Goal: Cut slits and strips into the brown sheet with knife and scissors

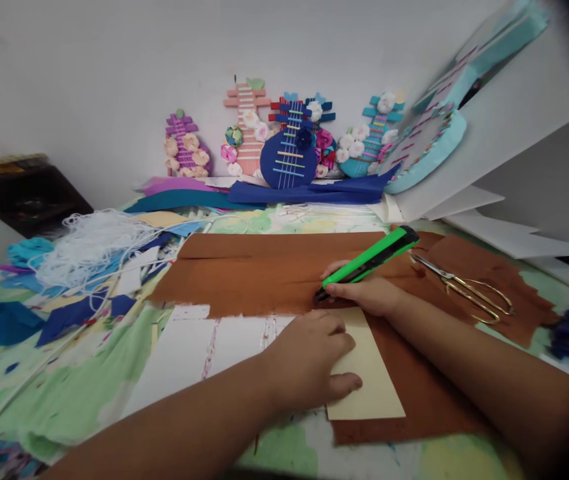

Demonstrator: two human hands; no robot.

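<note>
My left hand (309,360) lies flat with fingers apart, pressing on a cream rectangle of card (372,387). In my right hand (374,293) is a green and black utility knife (364,262), its front end low near the card's far edge. Whether the blade is out or touching the sheet I cannot tell. Under the card and beyond it spreads a brown sheet (244,267), creased and torn-edged. White board (174,360) with pinkish glue-like streaks shows left of my left hand.
Gold-handled scissors (469,287) lie on brown scraps at right. A tangle of white cord (94,247) and blue scraps (4,320) cover the left side. Decorated lute-shaped crafts (289,157) lean against the wall, and white boards (494,147) stand at right.
</note>
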